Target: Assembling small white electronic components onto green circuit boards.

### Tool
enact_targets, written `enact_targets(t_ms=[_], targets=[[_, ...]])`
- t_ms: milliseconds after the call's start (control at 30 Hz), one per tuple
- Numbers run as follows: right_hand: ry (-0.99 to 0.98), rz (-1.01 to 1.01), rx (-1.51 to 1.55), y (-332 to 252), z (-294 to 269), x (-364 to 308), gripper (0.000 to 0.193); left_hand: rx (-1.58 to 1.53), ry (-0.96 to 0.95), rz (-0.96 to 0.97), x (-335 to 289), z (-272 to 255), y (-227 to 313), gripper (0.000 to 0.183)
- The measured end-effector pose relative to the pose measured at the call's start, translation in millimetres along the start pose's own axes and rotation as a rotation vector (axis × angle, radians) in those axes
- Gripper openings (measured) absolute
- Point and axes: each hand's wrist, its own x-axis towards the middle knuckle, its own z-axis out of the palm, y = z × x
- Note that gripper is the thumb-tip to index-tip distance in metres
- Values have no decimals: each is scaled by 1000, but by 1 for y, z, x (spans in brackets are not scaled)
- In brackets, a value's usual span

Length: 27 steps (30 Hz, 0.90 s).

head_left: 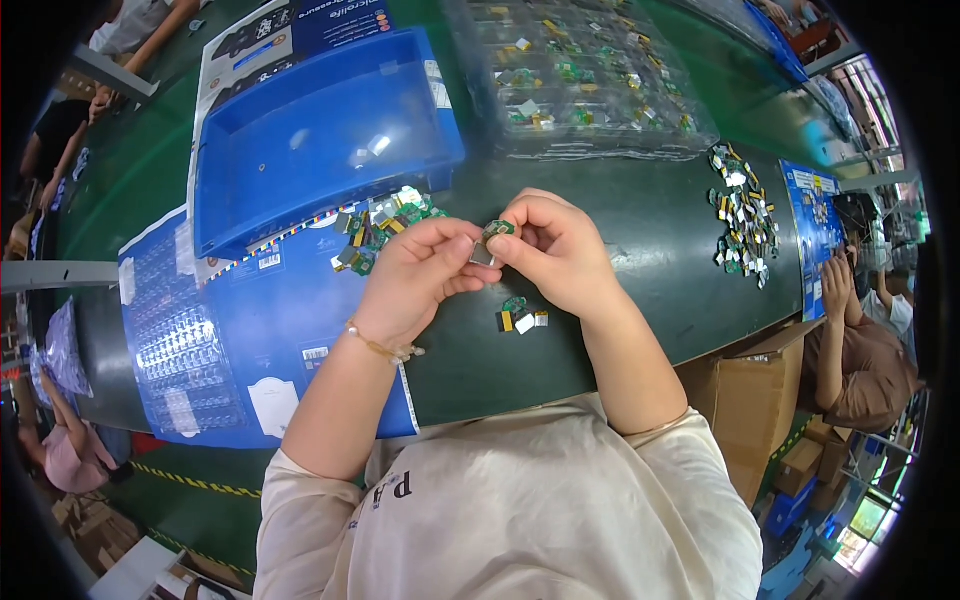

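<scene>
Between my two hands, above the dark green table, is a small green circuit board (498,229) with a silver, battery-like block (483,256). My left hand (420,268) pinches it from the left, thumb and forefinger at the silver part. My right hand (562,255) grips the green part with its thumb and curled fingers. The fingers cover much of the piece. Just below my hands lie a few similar boards (514,304) with white and yellow parts. A pile of such boards (385,228) sits beyond my left wrist.
A blue plastic bin (325,192) stands far left on blue printed sheets (285,330). Stacked clear trays (600,85) of boards are at the back. Another board pile (742,215) lies at right, near a cardboard box (745,400). Other people (865,350) sit at both sides.
</scene>
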Motion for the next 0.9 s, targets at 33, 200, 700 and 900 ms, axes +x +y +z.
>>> enact_targets(t_ms=[33,200,700,900], targets=[[0,1,1,0,0,0,11,-10,0,0,0,0,0,20],[83,-156,-240,-3,0,-1,14,-19,7,3,1,2,0,21],[202,-240,-330,-6,7,-2,17,-53,32,12,2,0,-3,22],[223,-253,-346,-6,9,-2,19,-62,45,7,2,1,-2,22]])
